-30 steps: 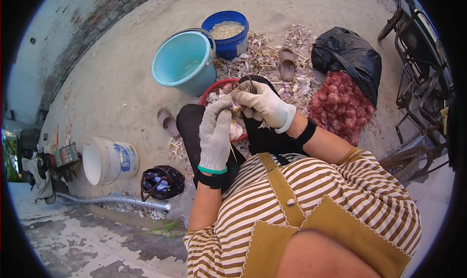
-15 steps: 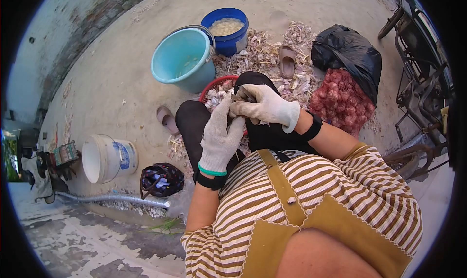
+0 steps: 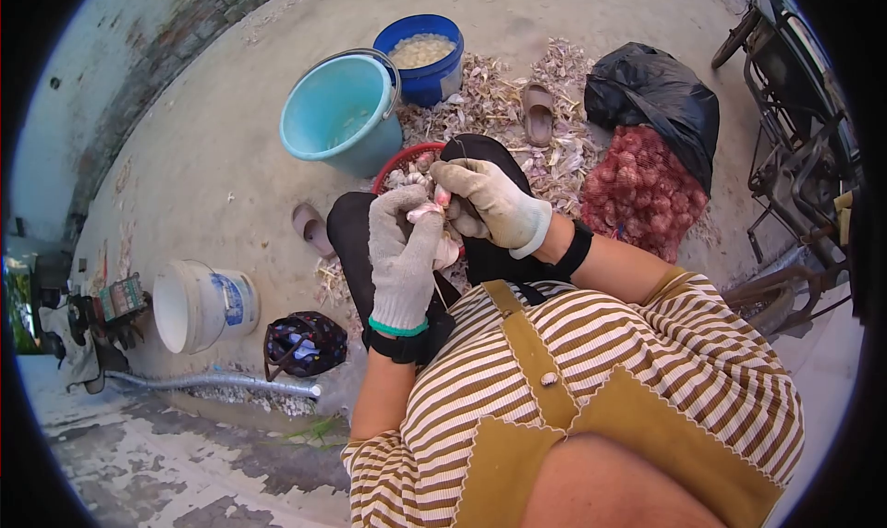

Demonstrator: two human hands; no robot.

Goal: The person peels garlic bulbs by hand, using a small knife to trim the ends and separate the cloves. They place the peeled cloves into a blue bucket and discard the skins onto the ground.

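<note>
Both hands wear pale work gloves above my lap. My left hand pinches a whitish-pink piece of garlic between thumb and fingers. Close on its right, my right hand is closed around a pink garlic clove; a thin dark tool, partly hidden, seems to be in its fingers too. Beneath the hands, between my knees, a red basket holds garlic bulbs. Peeled cloves fill a blue bucket, and a light-blue bucket in front of it has a few pale pieces inside.
Garlic skins litter the ground around a brown slipper. A red mesh bag of garlic lies at right under a black plastic bag. At left are another slipper, a white bucket and a dark patterned bag.
My hands have moved slightly apart and turned, and pink and white garlic now shows between them. The whole view has shifted a little.
</note>
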